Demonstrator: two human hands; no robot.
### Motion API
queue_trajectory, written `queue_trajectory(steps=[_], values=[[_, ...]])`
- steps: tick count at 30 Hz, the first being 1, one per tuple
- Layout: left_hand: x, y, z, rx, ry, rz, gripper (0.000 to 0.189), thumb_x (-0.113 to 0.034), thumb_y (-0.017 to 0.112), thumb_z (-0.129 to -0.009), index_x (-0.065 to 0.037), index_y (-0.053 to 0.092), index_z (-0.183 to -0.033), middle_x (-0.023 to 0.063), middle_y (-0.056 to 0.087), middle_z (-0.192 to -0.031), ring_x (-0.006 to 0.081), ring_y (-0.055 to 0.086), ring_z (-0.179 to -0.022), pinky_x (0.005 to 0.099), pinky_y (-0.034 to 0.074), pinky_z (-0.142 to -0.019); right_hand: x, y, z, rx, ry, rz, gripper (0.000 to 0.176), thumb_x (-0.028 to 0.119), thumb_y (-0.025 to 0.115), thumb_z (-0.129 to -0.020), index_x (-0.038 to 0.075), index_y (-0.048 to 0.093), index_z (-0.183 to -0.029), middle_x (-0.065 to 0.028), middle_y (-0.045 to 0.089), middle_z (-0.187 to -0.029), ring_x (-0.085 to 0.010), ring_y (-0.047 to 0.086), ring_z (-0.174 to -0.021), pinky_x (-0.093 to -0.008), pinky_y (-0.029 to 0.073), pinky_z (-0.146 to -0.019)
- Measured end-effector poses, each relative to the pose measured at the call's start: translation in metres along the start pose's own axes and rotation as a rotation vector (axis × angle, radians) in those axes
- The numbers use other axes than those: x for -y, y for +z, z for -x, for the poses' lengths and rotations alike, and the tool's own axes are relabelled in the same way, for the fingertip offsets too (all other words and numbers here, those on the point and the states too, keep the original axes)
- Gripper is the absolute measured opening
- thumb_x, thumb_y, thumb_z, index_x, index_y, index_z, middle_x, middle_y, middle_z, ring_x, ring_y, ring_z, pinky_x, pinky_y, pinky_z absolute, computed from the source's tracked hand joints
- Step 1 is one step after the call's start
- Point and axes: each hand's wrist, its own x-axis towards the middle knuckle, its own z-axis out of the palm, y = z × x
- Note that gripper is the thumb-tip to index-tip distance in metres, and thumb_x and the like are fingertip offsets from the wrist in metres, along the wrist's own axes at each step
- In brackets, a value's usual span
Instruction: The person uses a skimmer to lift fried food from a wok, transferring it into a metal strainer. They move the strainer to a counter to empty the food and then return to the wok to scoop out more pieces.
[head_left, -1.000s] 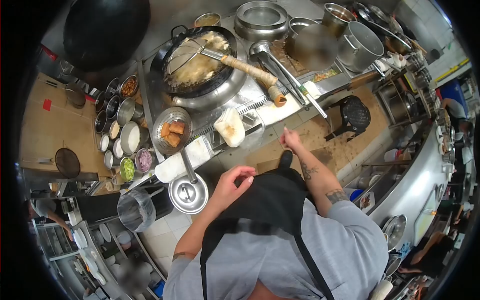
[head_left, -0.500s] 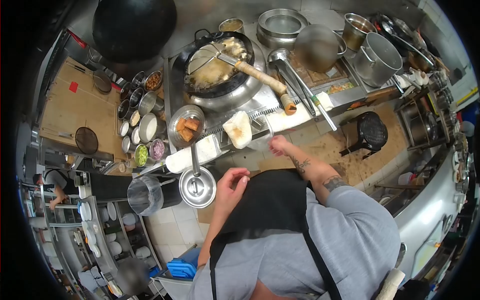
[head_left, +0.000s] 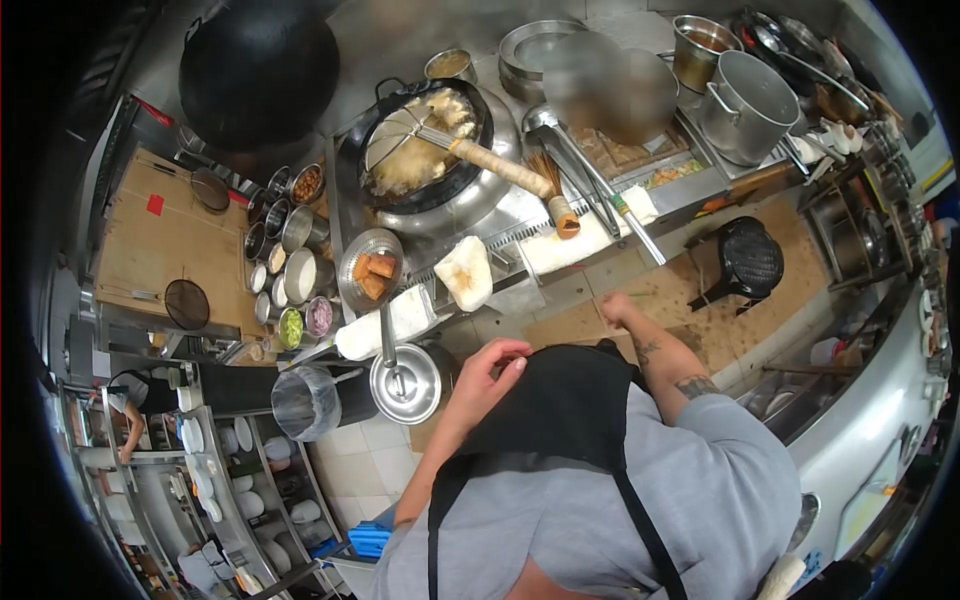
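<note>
My left hand [head_left: 493, 375] hangs in front of the black apron [head_left: 545, 410], its fingers loosely bent and thumb apart, holding nothing. To its left are a lidded metal pot [head_left: 407, 383] and a spider strainer [head_left: 352, 268] with browned fried pieces [head_left: 373, 275]. My right hand [head_left: 617, 310] is low beyond the stove's front edge, small and smeared; its fingers cannot be made out. A faint greenish streak shows beside it. Food fries in bubbling oil inside the wok [head_left: 352, 170], and a wire skimmer with a wrapped handle [head_left: 500, 168] lies across it.
Folded white cloths [head_left: 465, 273] lie along the stove edge. A ladle [head_left: 540, 118] and a bamboo brush [head_left: 548, 175] rest at right. Ingredient tins [head_left: 300, 275] stand left of the wok. A black stool [head_left: 748, 260] is on the floor. Another person's arm [head_left: 132, 428] shows far left.
My right hand has moved right, away from the stove's front edge. My left hand has shifted slightly right in view. The camera view has shifted a little; the strainer and skimmer stay put.
</note>
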Motion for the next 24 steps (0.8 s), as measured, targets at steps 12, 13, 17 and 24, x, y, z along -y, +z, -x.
queue_trajectory(steps=[12,13,17,24], values=[[-0.013,-0.009,-0.017,0.189,0.123,-0.194,0.026,-0.015,0.063,-0.099,-0.001,0.063,-0.121,0.011,0.067,-0.111,0.0207,0.068,-0.099,0.0326,0.054,-0.087,-0.103,-0.015,0.061,0.102,0.123,0.06,0.032,0.017,0.061,-0.087,-0.006,0.067,-0.109,-0.0221,0.07,-0.087,-0.0283,0.069,-0.065,-0.04,0.057,-0.058],[-0.01,-0.01,-0.015,0.185,0.132,-0.184,0.026,-0.015,0.062,-0.099,-0.001,0.063,-0.121,0.0111,0.067,-0.111,0.0207,0.068,-0.099,0.0328,0.054,-0.087,-0.076,-0.025,0.052,0.031,0.015,0.032,0.032,0.018,0.063,-0.086,-0.006,0.068,-0.107,-0.0229,0.071,-0.091,-0.0291,0.07,-0.07,-0.04,0.058,-0.063],[-0.01,-0.019,-0.007,0.176,0.123,-0.194,0.027,-0.015,0.062,-0.099,-0.002,0.063,-0.123,0.0108,0.067,-0.113,0.0206,0.067,-0.1,0.0331,0.054,-0.088,0.08,-0.066,0.012,-0.304,-0.675,-0.108,0.034,0.019,0.067,-0.09,-0.002,0.067,-0.117,-0.0105,0.07,-0.08,-0.0171,0.065,-0.063,-0.0334,0.052,-0.06],[-0.001,-0.04,0.02,0.038,0.162,-0.155,0.027,-0.015,0.06,-0.099,-0.003,0.062,-0.124,0.0113,0.067,-0.113,0.021,0.068,-0.1,0.0346,0.054,-0.089,0.311,-0.12,0.077,-0.665,-0.857,0.19,0.044,0.019,0.063,-0.088,0.002,0.057,-0.128,-0.025,0.066,-0.108,-0.0377,0.067,-0.099,-0.0433,0.054,-0.088]])
